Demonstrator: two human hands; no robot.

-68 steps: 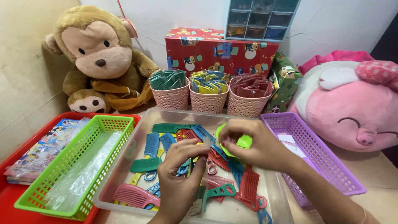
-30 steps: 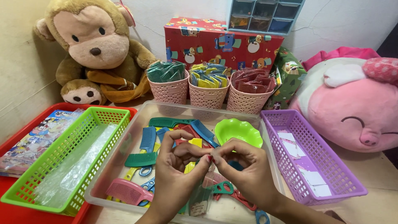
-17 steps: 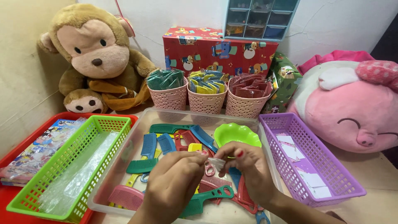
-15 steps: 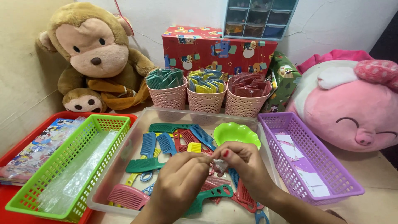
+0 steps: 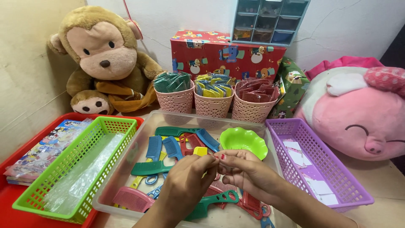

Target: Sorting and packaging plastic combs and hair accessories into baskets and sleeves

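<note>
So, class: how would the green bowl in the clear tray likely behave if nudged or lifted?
The green bowl looks like thin moulded plastic, so probably light and stiff. It appears empty and shallow, so a nudge would likely slide it across the clear tray rather than tip it.

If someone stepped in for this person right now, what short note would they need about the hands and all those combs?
Left hand and right hand meet fingertip to fingertip over the clear tray, pinching something too small to make out.
Loose combs and a green bowl lie in the tray.
Done: three pink baskets behind hold packed items, green, yellow and red.
Left: many combs remain loose in the tray.
</note>
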